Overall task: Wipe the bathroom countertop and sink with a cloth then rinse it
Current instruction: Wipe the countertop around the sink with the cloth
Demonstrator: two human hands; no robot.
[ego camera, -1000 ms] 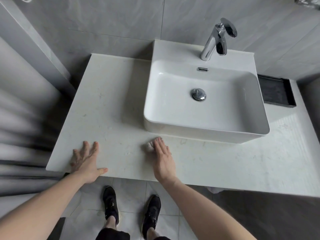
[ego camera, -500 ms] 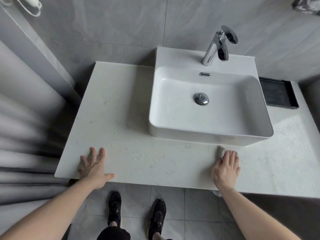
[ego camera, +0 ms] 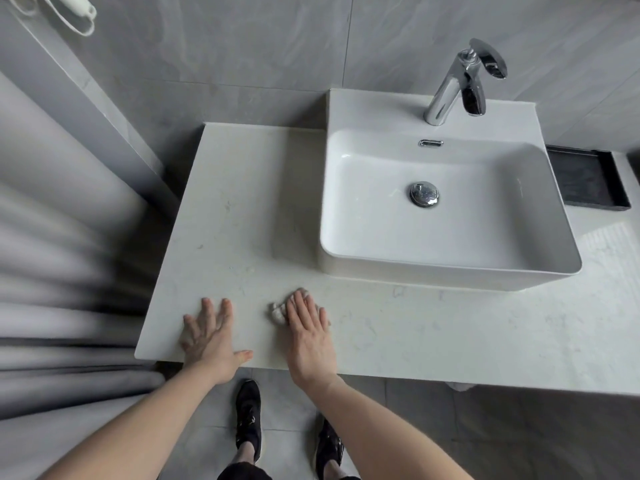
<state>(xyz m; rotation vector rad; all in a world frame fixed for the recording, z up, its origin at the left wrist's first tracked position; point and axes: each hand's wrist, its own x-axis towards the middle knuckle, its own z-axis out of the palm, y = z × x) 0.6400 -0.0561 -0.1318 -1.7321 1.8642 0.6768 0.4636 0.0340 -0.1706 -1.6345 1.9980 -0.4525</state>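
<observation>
bench point(ego camera: 415, 327): pale marble top, carries sink and both hands
sink point(ego camera: 450, 268): white vessel basin, right of centre
right hand point(ego camera: 308, 337): flat, fingers point(ego camera: 301, 306) straight, pressing cloth
left hand point(ego camera: 207, 337): flat, fingers spread, front-left edge
cloth point(ego camera: 277, 311): small grey wad under right hand, front of sink

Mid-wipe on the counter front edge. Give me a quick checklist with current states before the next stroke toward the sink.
1. Cloth under right hand: ok, fingers flat on it, cloth bunched and peeking out on the left.
2. Left hand bracing: ok, flat on the counter near its front left corner.
3. Path along the front of the sink: ok, nothing lies there.
4. Tray out of the way: ok, right of the sink.
5. Faucet off: ok, no water seen.
6. Cloth wetness: cannot tell.
</observation>
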